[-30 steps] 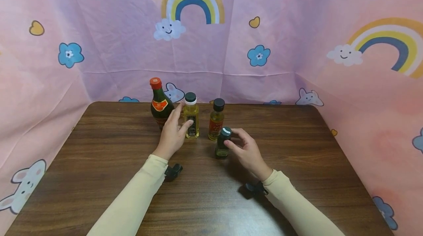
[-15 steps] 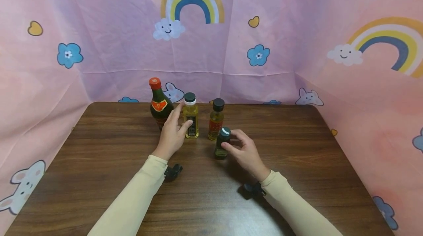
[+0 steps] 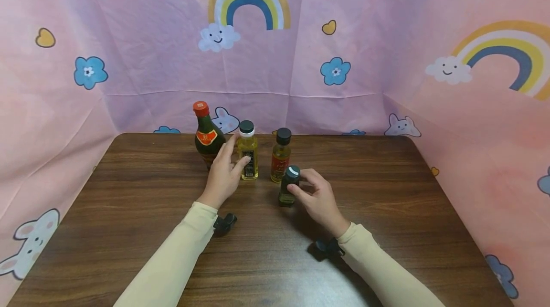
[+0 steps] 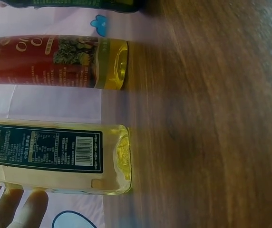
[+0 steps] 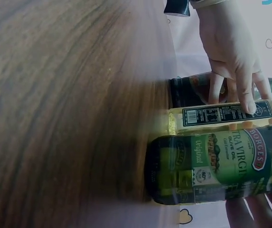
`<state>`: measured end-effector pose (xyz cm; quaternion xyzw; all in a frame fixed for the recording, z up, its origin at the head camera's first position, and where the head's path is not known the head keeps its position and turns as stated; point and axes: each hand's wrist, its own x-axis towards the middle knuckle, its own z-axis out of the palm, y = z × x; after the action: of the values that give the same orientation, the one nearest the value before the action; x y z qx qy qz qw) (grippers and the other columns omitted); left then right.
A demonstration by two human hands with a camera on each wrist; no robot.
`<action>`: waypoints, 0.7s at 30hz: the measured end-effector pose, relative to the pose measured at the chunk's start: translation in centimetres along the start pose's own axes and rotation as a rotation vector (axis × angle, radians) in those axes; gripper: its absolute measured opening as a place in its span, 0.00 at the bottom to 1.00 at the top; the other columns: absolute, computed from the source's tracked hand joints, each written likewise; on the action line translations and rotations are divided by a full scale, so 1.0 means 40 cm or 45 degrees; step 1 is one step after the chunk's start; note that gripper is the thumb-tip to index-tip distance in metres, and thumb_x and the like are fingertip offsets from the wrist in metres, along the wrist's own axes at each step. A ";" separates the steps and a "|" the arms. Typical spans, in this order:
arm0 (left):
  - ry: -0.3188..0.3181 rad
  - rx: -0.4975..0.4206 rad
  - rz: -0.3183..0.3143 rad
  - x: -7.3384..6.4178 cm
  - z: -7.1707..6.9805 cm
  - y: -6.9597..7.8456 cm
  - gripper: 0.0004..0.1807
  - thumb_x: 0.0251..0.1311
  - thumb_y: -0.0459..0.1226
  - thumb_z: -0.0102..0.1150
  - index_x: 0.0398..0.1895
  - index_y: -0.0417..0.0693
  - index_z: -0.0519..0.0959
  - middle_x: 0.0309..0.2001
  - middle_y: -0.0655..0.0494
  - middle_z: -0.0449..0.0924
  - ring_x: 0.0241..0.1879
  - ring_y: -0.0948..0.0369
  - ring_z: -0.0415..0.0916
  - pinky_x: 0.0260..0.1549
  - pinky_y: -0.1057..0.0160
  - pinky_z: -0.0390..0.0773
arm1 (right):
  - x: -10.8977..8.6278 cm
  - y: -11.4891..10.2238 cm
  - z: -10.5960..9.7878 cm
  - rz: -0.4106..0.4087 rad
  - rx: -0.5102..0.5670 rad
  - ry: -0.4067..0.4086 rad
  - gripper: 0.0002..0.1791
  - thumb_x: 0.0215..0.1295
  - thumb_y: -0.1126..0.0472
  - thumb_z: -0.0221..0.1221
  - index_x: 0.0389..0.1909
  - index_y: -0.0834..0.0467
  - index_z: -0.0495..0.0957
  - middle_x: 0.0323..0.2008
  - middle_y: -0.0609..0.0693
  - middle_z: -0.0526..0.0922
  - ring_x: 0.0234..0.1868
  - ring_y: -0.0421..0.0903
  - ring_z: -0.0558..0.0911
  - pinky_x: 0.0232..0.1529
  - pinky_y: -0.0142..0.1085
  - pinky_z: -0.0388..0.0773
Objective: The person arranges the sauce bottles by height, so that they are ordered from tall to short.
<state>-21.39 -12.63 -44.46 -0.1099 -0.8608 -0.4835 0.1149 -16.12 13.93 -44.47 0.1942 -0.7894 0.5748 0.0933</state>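
In the head view my left hand (image 3: 221, 175) grips a square bottle of yellow oil (image 3: 251, 144), thumb across its dark label and fingers along its left side. This bottle has a dark cap with a white collar. My right hand (image 3: 319, 199) holds a small dark green olive oil bottle (image 5: 231, 161) from its right side; its green label faces the right wrist camera. Both bottles stand upright on the table. Behind the olive oil bottle is a round bottle (image 4: 45, 61) with a red label and black cap. A dark bottle (image 3: 207, 130) with a red cap stands left of my left hand.
The brown wooden table (image 3: 142, 230) ends at a pink and purple printed cloth (image 3: 172, 58) that hangs behind and at both sides. A black wrist device (image 3: 225, 224) sits under my left wrist, and another (image 3: 328, 247) under the right.
My right hand has shifted very slightly to the left at the olive oil bottle. The left hand and the bottles look nearly still.
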 end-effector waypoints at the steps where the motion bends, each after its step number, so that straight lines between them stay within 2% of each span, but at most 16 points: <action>1: 0.001 0.002 0.002 0.000 0.000 0.001 0.40 0.75 0.44 0.59 0.84 0.64 0.52 0.74 0.48 0.63 0.68 0.45 0.70 0.58 0.42 0.79 | 0.000 0.013 0.001 -0.004 0.005 0.011 0.15 0.65 0.69 0.69 0.53 0.64 0.83 0.49 0.60 0.82 0.50 0.58 0.86 0.50 0.50 0.85; 9: 0.003 0.022 0.008 0.001 0.000 0.003 0.40 0.74 0.44 0.60 0.84 0.61 0.52 0.74 0.47 0.63 0.67 0.44 0.72 0.57 0.40 0.79 | -0.009 0.031 -0.004 -0.036 0.087 0.076 0.14 0.65 0.67 0.70 0.51 0.60 0.85 0.47 0.55 0.83 0.48 0.53 0.86 0.48 0.45 0.86; 17: -0.002 0.005 0.011 0.001 0.000 0.003 0.40 0.75 0.43 0.59 0.84 0.60 0.51 0.73 0.46 0.64 0.67 0.44 0.72 0.57 0.41 0.80 | -0.020 0.037 -0.012 -0.094 0.025 0.132 0.14 0.63 0.70 0.71 0.49 0.60 0.85 0.45 0.53 0.84 0.47 0.41 0.84 0.48 0.46 0.87; 21: 0.000 0.008 0.012 0.001 -0.001 0.002 0.40 0.75 0.43 0.59 0.84 0.61 0.51 0.73 0.46 0.64 0.66 0.45 0.72 0.57 0.42 0.80 | -0.024 0.035 -0.019 -0.074 0.015 0.151 0.14 0.62 0.72 0.70 0.48 0.62 0.85 0.45 0.55 0.84 0.47 0.44 0.84 0.48 0.47 0.86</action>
<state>-21.41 -12.60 -44.36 -0.1136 -0.8617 -0.4804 0.1174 -15.88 15.21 -45.82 0.1833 -0.7731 0.5869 0.1556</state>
